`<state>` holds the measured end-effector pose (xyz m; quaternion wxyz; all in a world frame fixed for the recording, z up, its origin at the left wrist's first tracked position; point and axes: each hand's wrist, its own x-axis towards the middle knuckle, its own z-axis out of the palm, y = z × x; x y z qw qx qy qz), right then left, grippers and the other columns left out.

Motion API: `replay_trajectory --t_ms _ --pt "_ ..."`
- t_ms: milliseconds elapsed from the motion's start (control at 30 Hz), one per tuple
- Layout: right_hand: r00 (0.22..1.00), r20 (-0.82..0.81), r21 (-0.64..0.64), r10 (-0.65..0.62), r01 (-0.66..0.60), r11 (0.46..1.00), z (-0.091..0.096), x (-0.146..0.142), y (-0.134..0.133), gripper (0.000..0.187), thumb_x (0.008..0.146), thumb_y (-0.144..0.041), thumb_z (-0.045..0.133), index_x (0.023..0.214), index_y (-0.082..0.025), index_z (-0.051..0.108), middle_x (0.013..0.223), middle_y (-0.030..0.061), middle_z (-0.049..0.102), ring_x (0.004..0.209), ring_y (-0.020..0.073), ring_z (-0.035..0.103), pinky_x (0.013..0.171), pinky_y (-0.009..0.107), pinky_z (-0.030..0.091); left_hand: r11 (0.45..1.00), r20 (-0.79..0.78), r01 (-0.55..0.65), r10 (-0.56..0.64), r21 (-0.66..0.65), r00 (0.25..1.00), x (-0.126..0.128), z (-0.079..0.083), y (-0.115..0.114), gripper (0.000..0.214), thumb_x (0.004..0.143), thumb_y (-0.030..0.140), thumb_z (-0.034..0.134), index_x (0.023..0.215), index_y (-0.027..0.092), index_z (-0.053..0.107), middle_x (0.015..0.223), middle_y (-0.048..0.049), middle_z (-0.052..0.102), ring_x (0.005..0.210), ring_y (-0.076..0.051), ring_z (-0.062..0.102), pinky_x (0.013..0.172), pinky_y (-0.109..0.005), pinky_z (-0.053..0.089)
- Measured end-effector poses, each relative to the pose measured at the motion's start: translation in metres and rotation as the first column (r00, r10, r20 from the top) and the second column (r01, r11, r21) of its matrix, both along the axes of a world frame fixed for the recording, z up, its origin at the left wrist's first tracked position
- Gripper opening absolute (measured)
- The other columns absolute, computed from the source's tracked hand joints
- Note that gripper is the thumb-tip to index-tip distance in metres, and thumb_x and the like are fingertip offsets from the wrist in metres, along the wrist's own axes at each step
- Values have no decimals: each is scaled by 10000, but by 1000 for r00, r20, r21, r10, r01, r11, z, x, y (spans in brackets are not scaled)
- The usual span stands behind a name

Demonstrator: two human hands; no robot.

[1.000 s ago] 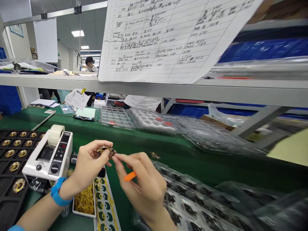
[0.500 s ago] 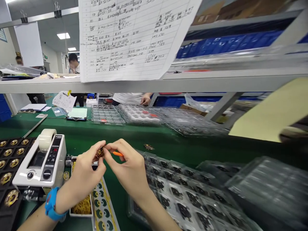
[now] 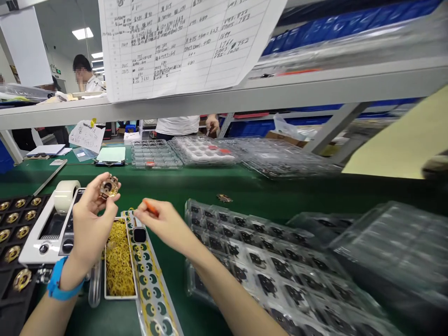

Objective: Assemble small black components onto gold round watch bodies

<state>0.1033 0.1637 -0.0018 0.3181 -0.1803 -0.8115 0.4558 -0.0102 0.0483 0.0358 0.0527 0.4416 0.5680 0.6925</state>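
Note:
My left hand (image 3: 89,219) is raised over the tape dispenser (image 3: 52,224) and pinches a small round gold-coloured part (image 3: 108,186) between thumb and fingertips. My right hand (image 3: 164,224) is closed around an orange tool (image 3: 150,207), its tip pointing left above a strip of yellow-green stickers (image 3: 152,284). A small dark square piece (image 3: 139,234) lies on that strip just below my right hand. A white box of yellow rings (image 3: 119,261) sits between my two hands.
A black tray with gold parts (image 3: 16,228) is at the left. Clear blister trays with dark parts (image 3: 266,261) fill the right. More clear trays (image 3: 203,151) lie at the back under a shelf (image 3: 224,98) with a hanging paper sheet (image 3: 182,42). Other people stand beyond.
My hands have come apart: the left lifted the gold part up and to the left, and the right dropped with the orange tool toward the sticker strip. The camera tilted down.

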Motion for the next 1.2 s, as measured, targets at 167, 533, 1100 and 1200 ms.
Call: replay_trajectory --t_ms 167,533,1100,1200 --pt "994 102 45 25 -29 999 -31 -28 7 210 789 -261 533 611 -203 437 527 -67 416 496 102 358 494 227 238 998 40 26 -28 49 999 2 11 -11 367 838 128 657 1204 148 631 1108 -72 759 1013 -225 735 857 -289 630" --pt "790 -205 280 -578 613 739 23 95 36 184 886 -349 544 855 -185 625 608 -46 388 542 112 321 542 255 302 984 106 176 -174 -1 979 -1 12 -8 336 849 160 682 1184 173 657 987 -48 783 984 -240 745 862 -317 632" --pt "865 425 620 -266 -64 782 -95 163 50 201 928 -295 583 777 -192 667 710 10 644 567 114 571 506 241 459 952 188 290 -268 -99 945 5 6 -1 409 777 233 749 1177 194 671 927 -40 780 949 -246 747 876 -343 614" --pt "882 403 649 -244 -87 756 -95 154 52 348 947 -372 578 681 -148 573 642 -32 576 521 74 510 504 208 437 937 206 333 -307 -107 929 8 4 2 404 782 226 725 1175 175 649 965 -51 779 964 -236 742 895 -342 600"
